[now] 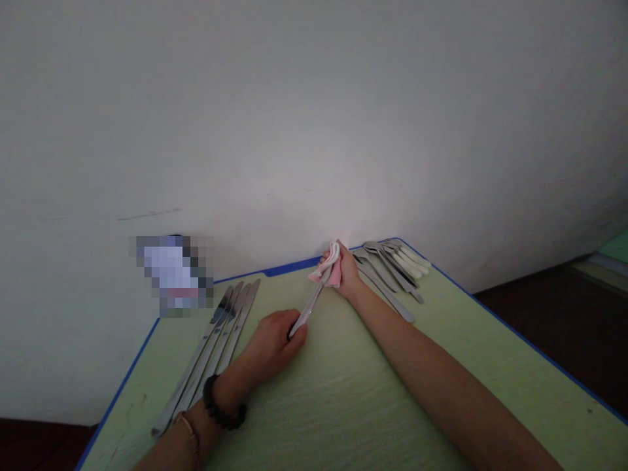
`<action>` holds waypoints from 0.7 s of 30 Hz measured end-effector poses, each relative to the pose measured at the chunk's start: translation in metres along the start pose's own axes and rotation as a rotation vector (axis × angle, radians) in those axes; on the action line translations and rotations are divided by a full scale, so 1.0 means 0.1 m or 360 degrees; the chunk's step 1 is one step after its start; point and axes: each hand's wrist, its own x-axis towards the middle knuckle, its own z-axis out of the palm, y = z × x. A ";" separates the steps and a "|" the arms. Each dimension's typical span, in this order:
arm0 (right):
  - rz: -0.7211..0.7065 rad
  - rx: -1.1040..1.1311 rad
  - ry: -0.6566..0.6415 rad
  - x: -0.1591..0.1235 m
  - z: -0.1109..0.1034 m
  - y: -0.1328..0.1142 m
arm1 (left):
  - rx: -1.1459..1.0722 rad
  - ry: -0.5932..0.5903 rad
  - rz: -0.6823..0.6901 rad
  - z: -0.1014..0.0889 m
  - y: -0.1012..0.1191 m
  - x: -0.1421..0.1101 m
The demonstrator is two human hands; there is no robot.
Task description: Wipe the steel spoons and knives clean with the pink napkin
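Observation:
My left hand (272, 343) grips the near end of a steel knife (310, 306) that points away from me over the light green table (353, 405). My right hand (345, 271) is closed on a pink and white cloth (331, 265) wrapped round the knife's far end. A bead bracelet sits on my left wrist.
A row of several steel knives (216, 350) lies to the left of my left hand. Several spoons and other cutlery (392, 265), some with white handles, lie at the far right corner. A white wall rises right behind the blue-edged table. A blurred object (173, 275) stands at the far left.

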 end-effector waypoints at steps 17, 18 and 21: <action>-0.0023 0.0178 0.0042 0.00 -0.01 -0.03 | 0.0024 0.0016 -0.0068 -0.01 0.02 0.00; -0.0023 0.0177 0.0052 0.00 -0.01 -0.03 | 0.0081 0.0020 -0.0071 0.01 0.02 0.00; -0.0026 0.0136 0.0046 0.01 0.00 0.00 | 0.0269 0.0001 -0.0116 0.05 0.02 0.00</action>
